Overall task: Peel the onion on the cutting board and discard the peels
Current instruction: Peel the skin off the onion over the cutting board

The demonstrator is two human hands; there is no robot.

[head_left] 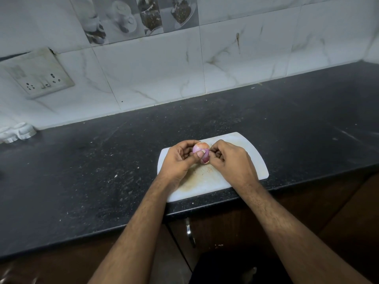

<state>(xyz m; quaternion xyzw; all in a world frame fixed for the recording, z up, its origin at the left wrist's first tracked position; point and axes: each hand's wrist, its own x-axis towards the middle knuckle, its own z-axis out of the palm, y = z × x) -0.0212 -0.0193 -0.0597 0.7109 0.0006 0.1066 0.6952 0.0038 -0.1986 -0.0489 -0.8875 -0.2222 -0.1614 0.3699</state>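
A small purple onion (pixel 200 150) with a pale orange patch of skin on top is held just above the white cutting board (pixel 252 156). My left hand (pixel 180 160) cups it from the left, thumb pressed across its front. My right hand (pixel 227 160) pinches its right side, where a darker purple layer shows, with curled fingers. The underside of the onion is hidden by my fingers.
The board lies at the front edge of a black speckled countertop (pixel 102 160), stained with orange-brown marks. A tiled wall with a switch socket (pixel 41 76) rises behind. A white object (pixel 16 133) sits at the far left. Wooden cabinets with a metal handle (pixel 189 232) are below.
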